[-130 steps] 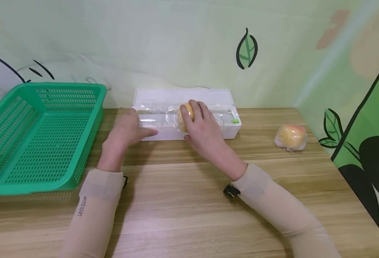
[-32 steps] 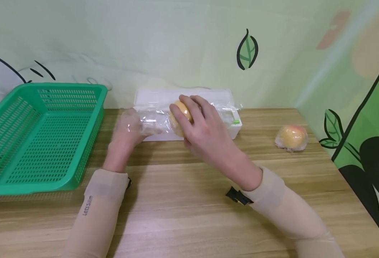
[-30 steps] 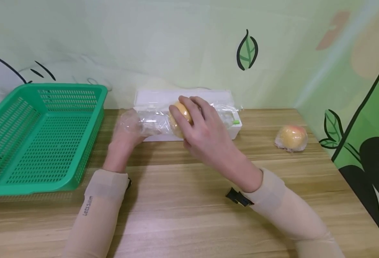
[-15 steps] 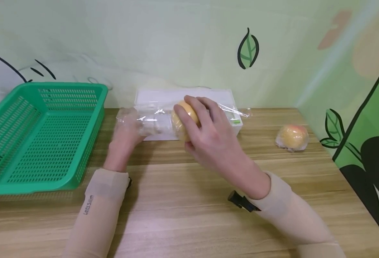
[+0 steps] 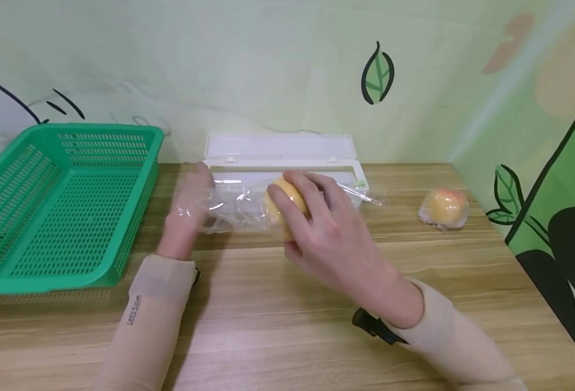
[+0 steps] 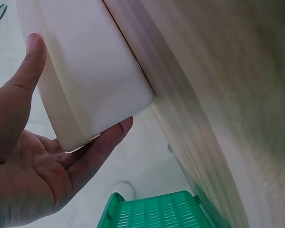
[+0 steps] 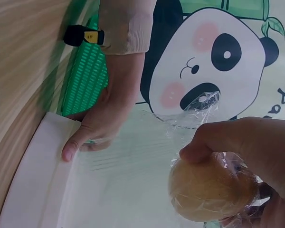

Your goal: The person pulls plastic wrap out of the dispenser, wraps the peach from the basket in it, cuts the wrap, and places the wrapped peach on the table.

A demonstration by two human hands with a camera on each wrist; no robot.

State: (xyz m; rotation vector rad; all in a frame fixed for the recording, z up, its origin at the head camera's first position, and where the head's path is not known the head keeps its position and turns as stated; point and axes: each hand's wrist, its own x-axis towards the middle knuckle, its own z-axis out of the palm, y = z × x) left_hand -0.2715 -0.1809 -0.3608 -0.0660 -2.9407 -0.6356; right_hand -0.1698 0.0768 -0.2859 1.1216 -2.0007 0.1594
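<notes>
My right hand (image 5: pixel 333 236) grips a round yellow fruit (image 5: pixel 287 198) with its fingers curled over it, above the table in front of the box. Clear cling film (image 5: pixel 238 206) clings to the fruit and trails left and right from it. At the back stands a white cling film box (image 5: pixel 280 146) with its lid raised. My left hand (image 6: pixel 40 175) holds the left end of this box, thumb on one long side and fingers around the end, as the left wrist view shows. The right wrist view shows wrinkled film around the fruit (image 7: pixel 206 190).
A green plastic basket (image 5: pixel 79 217) sits on the left of the wooden table (image 5: pixel 268 326). To the right lies another yellow-red fruit (image 5: pixel 444 207) wrapped in film. A printed wall (image 5: pixel 287 70) stands behind the box.
My right hand has drawn the fruit and film toward me and slightly right, away from the box. The box opening shows behind the film now. My left hand stays at the box's left end.
</notes>
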